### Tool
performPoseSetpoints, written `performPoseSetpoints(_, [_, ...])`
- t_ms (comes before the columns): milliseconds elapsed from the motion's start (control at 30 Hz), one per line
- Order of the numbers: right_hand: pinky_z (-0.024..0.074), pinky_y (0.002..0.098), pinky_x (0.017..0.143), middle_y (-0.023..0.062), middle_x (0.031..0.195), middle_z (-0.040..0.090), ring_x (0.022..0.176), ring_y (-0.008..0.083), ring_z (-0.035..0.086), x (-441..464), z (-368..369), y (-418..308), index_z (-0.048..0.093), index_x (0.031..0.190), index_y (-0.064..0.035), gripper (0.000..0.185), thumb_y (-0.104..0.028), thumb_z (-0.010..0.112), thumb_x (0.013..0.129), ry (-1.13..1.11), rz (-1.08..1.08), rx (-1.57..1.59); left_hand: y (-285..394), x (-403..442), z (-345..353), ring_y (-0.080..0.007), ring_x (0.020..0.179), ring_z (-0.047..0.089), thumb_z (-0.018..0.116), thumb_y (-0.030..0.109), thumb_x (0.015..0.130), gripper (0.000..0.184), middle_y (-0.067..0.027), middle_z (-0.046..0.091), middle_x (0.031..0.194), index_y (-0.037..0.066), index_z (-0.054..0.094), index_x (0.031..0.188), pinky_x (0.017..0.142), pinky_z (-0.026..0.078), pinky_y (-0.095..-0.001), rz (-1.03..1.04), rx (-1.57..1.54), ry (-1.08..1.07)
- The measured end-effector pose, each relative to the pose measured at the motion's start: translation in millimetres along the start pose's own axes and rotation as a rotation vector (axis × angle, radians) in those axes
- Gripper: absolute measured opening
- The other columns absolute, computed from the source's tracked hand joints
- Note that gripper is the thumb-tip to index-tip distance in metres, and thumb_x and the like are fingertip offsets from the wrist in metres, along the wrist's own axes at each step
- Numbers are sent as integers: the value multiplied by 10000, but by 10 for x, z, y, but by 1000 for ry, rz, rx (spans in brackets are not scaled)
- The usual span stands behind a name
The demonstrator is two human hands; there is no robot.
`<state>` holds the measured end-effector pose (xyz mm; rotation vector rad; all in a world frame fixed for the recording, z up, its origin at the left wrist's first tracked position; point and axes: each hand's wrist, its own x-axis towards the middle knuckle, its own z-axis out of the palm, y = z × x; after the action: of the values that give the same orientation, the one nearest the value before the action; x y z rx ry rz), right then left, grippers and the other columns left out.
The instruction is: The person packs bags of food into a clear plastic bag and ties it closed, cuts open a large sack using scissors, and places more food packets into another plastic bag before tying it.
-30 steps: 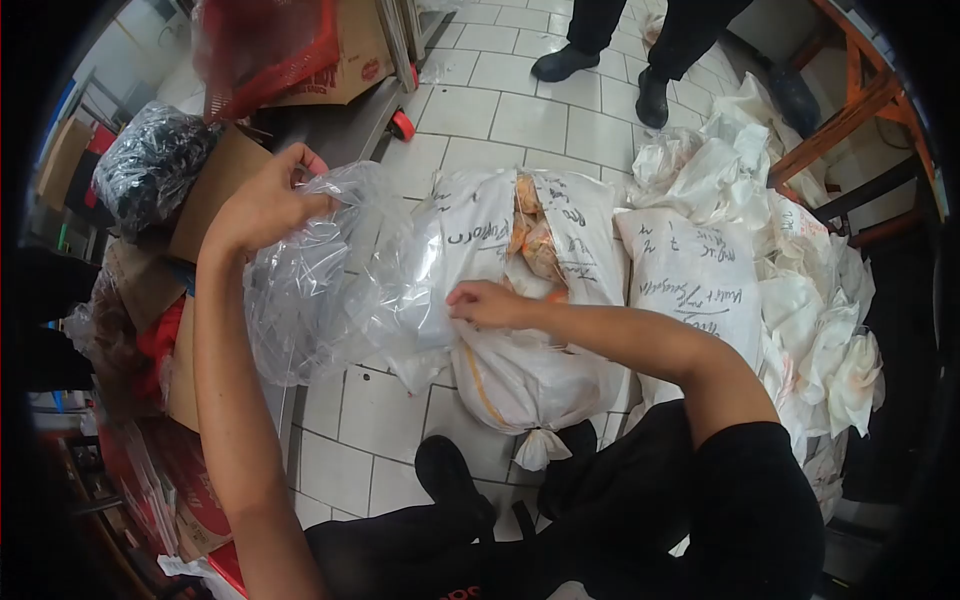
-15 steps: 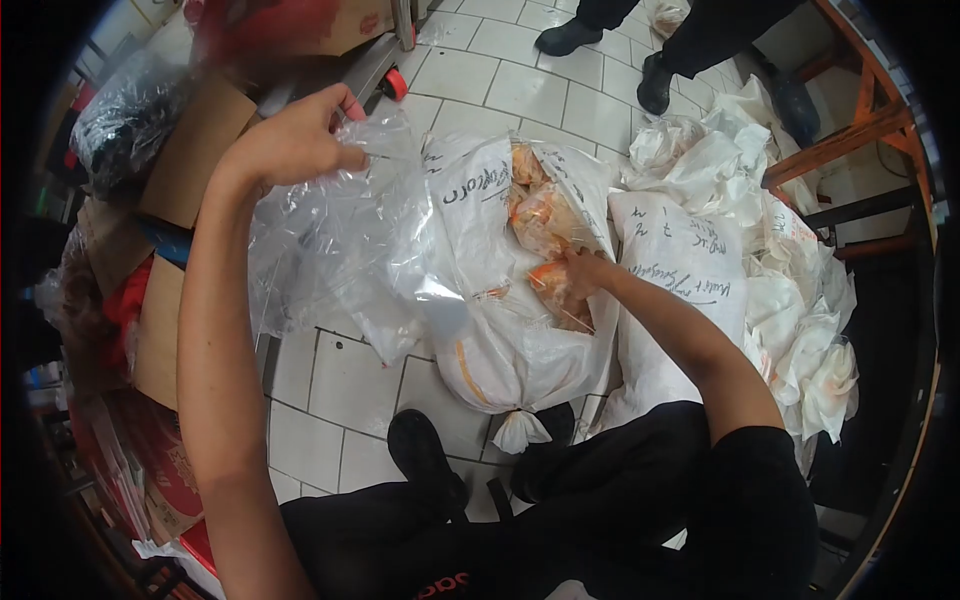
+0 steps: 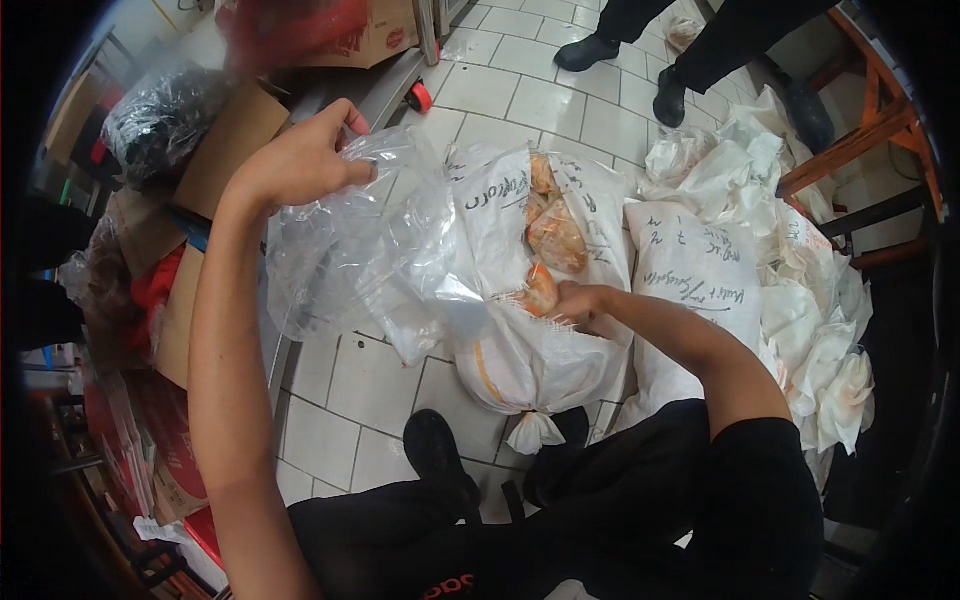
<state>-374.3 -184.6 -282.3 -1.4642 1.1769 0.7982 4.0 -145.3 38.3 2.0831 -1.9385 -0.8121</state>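
White tiles with dark joints cover the floor (image 3: 325, 385), and they look smooth and slightly glossy. Taking the open sack (image 3: 590, 365) as the clock's centre, a metal frame with a red wheel (image 3: 420, 97) stands at eleven o'clock, below a cardboard box (image 3: 385, 30) printed in red. An orange wooden stand (image 3: 850, 150) is at two o'clock, and another person's dark shoes (image 3: 670, 95) are at one.

Coarse white woven plastic forms the open sack, which lies bulging on the tiles, slit lengthwise, its tied neck (image 3: 535, 432) puckered at six o'clock. Orange-brown packets (image 3: 557, 240) in clear wrap fill the slit. At nine o'clock hangs a thin, crinkled clear bag (image 3: 365, 250); the left grip (image 3: 358, 145) is closed on its top edge, thumb against fingers. The right grip (image 3: 568, 302) dips into the slit beside an orange piece, its fingertips hidden, so whether it holds anything cannot be told.

Black handwriting on the open sack appears to read "Popcorn". A second sack (image 3: 690, 290) at three o'clock carries a "7" and what looks like "Kulit"; its other words are unclear. Crumpled white bags (image 3: 815, 310) are heaped beyond it.
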Motion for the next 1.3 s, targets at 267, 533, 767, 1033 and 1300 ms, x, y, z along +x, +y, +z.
performPoseSetpoints(267, [483,385,937,223,1335,493,1198,286,527,231,-23,65,283,1411,73,1129,-456,879,611,102,-137,165,-88,-320,-258,-315,833,611,687,163,724,430,-191,621,905,13,495,1078,765,477,-395,50,87,242])
performPoseSetpoints(533, [490,338,904,181,1217,527,1110,253,559,309,176,71,246,1364,44,1057,-417,847,627,321,-172,106,-463,-504,-336,-430,940,614,603,166,818,233,-263,644,938,-3,581,979,817,470,-471,-162,454,423])
performPoseSetpoints(767, [441,382,991,248,1292,459,1198,331,504,-12,184,-103,252,1362,58,1036,-414,824,638,347,-150,65,-437,-333,-255,-374,828,656,562,169,869,251,-262,639,912,-45,535,998,768,511,-429,-182,171,328])
performPoseSetpoints(1033, [417,457,1014,268,1276,439,1216,392,470,-719,154,-339,328,1317,62,1031,-537,810,629,866,-313,-148,-441,-353,-248,-154,722,621,585,124,812,239,-92,615,845,-12,545,1005,619,536,-311,-145,-209,127])
performPoseSetpoints(1300, [449,396,1003,173,1262,513,1188,287,533,-1804,-557,-1018,371,1334,0,817,-409,750,737,612,-828,363,-69,-147,-59,-123,687,570,535,214,936,223,-27,581,808,25,588,1044,555,474,-280,-16,-269,72])
